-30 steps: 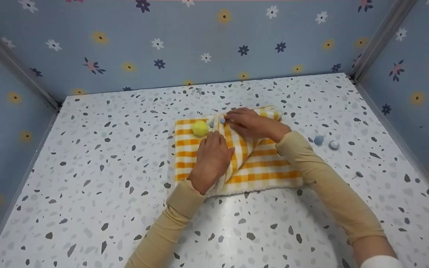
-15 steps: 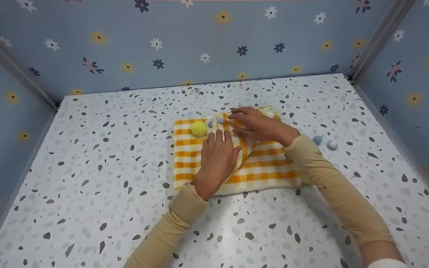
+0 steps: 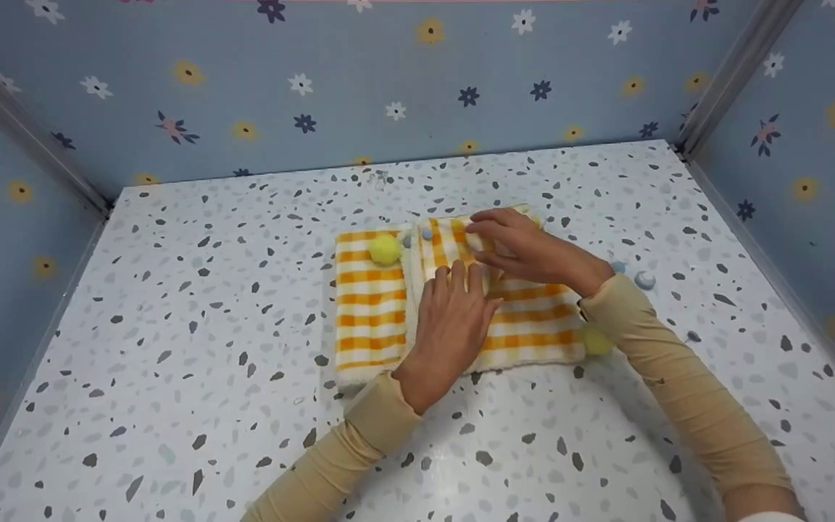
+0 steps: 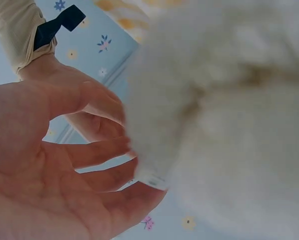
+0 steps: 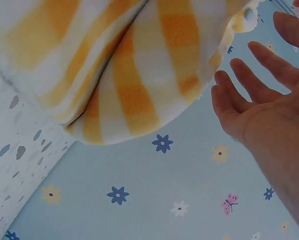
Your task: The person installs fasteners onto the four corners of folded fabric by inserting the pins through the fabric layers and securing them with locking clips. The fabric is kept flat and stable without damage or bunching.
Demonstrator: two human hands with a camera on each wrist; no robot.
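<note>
A yellow-and-white checked cloth [image 3: 370, 312] lies on the speckled table, with a folded flap [image 3: 443, 239] edged by a white fluffy border. My left hand [image 3: 452, 319] rests on the flap, fingers extended and slightly spread. Just right of it, my right hand [image 3: 526, 246] is over the flap's upper part with loosely bent fingers and nothing gripped. A yellow pom-pom [image 3: 386, 249] sits at the cloth's upper left, near a small blue ball [image 3: 427, 234] and a grey-blue ball [image 3: 408, 238]. In the right wrist view, the right hand [image 5: 269, 95] is beside the cloth's curved edge [image 5: 134, 95].
Another yellow pom-pom [image 3: 596, 341] shows at the cloth's lower right corner, partly beside the right sleeve [image 3: 671, 370]. Farther right lie a blue ball [image 3: 618, 267], a pale ball [image 3: 645, 280] and a small grey piece [image 3: 693, 336]. Flowered panels [image 3: 359, 80] enclose the table.
Both hands have moved right. My right fingers have come away from the small blue ball, and the left hand has uncovered the flap's white edge. The lower right pom-pom has come into view.
</note>
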